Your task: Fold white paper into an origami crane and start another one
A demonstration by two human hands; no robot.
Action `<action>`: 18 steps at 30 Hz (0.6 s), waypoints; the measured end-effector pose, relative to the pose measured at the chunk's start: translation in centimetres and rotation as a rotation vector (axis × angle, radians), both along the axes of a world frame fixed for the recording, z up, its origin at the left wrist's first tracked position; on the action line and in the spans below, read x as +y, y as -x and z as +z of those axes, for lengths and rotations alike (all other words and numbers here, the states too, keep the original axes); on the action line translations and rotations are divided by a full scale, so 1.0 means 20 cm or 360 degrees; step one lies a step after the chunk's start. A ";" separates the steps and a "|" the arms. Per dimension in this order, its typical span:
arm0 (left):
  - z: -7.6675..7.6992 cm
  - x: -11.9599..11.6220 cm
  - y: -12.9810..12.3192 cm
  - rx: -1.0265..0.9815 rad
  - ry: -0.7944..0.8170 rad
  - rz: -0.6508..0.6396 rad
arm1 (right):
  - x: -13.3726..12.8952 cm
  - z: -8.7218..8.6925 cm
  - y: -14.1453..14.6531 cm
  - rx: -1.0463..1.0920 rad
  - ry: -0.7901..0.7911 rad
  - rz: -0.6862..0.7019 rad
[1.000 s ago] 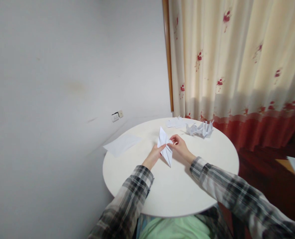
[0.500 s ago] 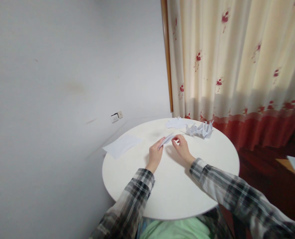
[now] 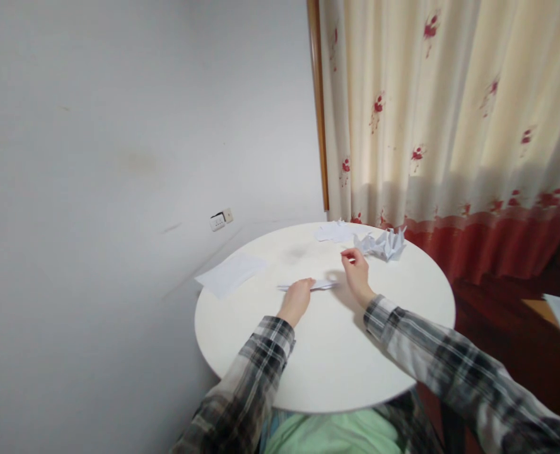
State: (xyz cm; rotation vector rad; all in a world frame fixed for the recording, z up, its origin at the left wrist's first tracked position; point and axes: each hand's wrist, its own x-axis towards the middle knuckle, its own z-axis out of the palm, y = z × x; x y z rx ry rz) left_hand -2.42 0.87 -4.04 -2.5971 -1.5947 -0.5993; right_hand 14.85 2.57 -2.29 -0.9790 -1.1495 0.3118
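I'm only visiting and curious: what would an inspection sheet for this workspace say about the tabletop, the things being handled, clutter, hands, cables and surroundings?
Surface: round white table.
Things in hand: folded paper, seen nearly edge-on.
Clutter: loose sheet at the left edge; more paper at the far edge; folded paper figures at the far right.
Hands: left hand grips the folded paper; right hand is apart from it, fingers curled, grip unclear.
Cables: nothing seen.
Surroundings: pale wall with a socket; flowered curtain; dark reddish floor.
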 end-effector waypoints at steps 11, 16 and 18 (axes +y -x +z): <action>-0.01 -0.02 -0.04 0.0133 0.0249 -0.0058 | -0.02 -0.04 0.06 -0.0517 0.0091 0.0520; 0.00 -0.02 -0.05 0.0071 0.0232 -0.0097 | -0.09 -0.06 0.12 -0.1092 0.0237 0.1106; -0.01 -0.02 -0.05 0.0070 0.0237 -0.0107 | -0.11 -0.06 0.13 -0.1338 0.0216 0.1091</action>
